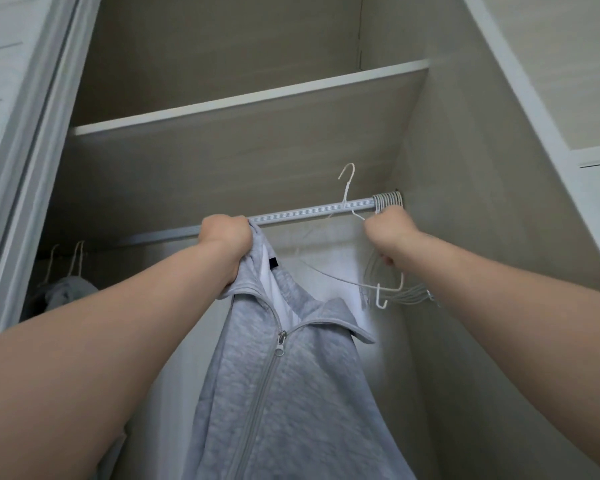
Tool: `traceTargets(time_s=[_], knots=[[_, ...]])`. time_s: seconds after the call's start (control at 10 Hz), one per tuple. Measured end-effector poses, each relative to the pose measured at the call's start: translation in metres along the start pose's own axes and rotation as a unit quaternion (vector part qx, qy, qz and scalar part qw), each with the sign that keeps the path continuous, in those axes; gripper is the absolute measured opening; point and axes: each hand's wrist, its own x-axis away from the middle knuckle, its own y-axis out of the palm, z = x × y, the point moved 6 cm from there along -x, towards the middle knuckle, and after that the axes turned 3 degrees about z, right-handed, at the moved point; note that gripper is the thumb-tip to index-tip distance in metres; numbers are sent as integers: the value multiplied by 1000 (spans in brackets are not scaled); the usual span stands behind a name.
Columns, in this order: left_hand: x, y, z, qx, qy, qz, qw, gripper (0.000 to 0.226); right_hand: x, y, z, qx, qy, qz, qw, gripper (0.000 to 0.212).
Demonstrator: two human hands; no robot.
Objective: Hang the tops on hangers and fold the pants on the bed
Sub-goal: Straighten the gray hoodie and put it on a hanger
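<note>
I look up into a wardrobe. My left hand [226, 237] grips the collar of a light grey zip-up jacket [284, 393], held high just below the closet rod [309, 211]; the jacket hangs down between my arms. My right hand [390, 233] holds a white wire hanger [350, 199], whose hook stands free above the rod. Several more white hangers [390, 199] are bunched on the rod's right end, behind and below my right hand.
A shelf [250, 102] spans the wardrobe above the rod. At the lower left, a grey garment [66, 292] hangs on white hangers. A sliding door frame [25, 161] runs along the left and the wardrobe's side panel [492, 220] on the right.
</note>
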Motion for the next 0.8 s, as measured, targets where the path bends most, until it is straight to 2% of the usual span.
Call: traceTargets(time_s=[0.1,0.2,0.3,0.4,0.6,0.8], knots=[[2,-9,12,-62,37,-5,997,35,25,-4,5,-145,36,-10,989,12],[9,-21,27,-81,54,24,995,22,60,-14,-3,-246,41,-11,968,16],[13,-40,47,-70,82,61,992,22,92,-23,-13,-288,37,-9,957,15],[20,-60,70,-67,103,75,990,31,115,-30,-26,-314,32,-37,948,19],[42,-89,96,-79,128,77,986,19,139,-49,-38,-301,36,-40,952,15],[70,-110,131,-88,132,85,984,24,160,-67,-63,-305,0,-55,951,13]])
